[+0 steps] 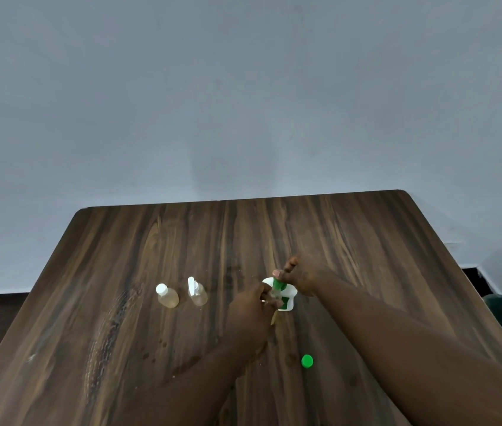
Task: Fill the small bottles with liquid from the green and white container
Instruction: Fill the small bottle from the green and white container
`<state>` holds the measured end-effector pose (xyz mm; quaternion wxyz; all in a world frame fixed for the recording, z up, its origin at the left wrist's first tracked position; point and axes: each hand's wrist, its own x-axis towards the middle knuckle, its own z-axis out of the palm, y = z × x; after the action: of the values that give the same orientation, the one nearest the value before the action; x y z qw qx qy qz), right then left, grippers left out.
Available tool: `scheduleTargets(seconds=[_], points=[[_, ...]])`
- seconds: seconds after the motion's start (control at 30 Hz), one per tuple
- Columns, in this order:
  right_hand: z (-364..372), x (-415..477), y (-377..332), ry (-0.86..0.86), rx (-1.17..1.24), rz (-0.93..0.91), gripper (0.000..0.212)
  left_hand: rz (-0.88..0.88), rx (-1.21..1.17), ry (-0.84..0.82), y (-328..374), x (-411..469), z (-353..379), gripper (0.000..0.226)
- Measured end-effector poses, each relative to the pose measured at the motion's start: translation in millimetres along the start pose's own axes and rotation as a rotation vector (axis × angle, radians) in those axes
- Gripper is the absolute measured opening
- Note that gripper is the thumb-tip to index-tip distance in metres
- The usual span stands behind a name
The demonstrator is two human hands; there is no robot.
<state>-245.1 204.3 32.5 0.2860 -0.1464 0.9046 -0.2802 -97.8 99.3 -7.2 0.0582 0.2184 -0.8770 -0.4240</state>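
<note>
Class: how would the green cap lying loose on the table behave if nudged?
The green cap looks small and plastic, so probably very light. It seems to lie flat on the smooth table, so it would likely slide; tipped on edge, its round shape could roll.

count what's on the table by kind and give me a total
small bottles: 2
container: 1
green cap: 1
total: 4
whatever the left hand holds is too hidden to count
</note>
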Motion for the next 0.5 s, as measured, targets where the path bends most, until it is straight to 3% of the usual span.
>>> scheduleTargets(seconds=[0.5], points=[[-3.7, 3.4, -1.8, -0.011, -0.027, 0.005, 0.041, 0.013, -0.014, 0.007, 3.2, 3.3, -3.8, 0.006]])
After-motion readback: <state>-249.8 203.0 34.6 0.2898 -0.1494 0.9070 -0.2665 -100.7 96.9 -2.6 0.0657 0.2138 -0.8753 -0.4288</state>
